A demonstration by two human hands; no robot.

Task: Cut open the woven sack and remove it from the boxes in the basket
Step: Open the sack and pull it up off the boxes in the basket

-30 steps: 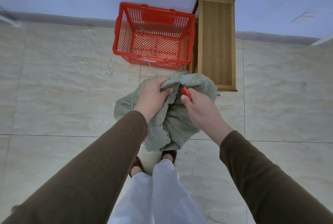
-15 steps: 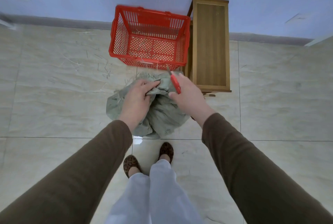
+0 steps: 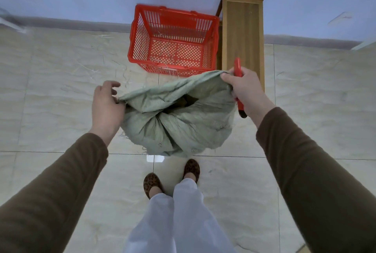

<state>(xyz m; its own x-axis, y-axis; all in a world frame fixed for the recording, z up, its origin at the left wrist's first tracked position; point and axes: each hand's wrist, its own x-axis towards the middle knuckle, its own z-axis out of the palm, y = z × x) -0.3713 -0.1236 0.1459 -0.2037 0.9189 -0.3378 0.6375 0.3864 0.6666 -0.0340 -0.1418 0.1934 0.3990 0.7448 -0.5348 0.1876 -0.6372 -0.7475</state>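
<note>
The grey-green woven sack (image 3: 179, 122) hangs stretched between my two hands above the tiled floor, crumpled, with a dark opening near its top. My left hand (image 3: 106, 106) pinches its left edge with thumb and lower fingers while the upper fingers are spread. My right hand (image 3: 245, 87) grips the sack's right corner together with a red-handled cutter (image 3: 237, 67). The red plastic basket (image 3: 173, 41) stands on the floor beyond the sack, holding only a few loose fibres; no boxes show.
A narrow wooden bench (image 3: 243, 34) stands right of the basket against the pale blue wall. Loose sack fibres lie on the tiles left of the basket. My feet in leopard-print shoes (image 3: 191, 168) stand below the sack.
My hands have moved apart, spreading the bunched sack wide and open. The right hand with the cutter swung right toward the bench; the left shifted left.
</note>
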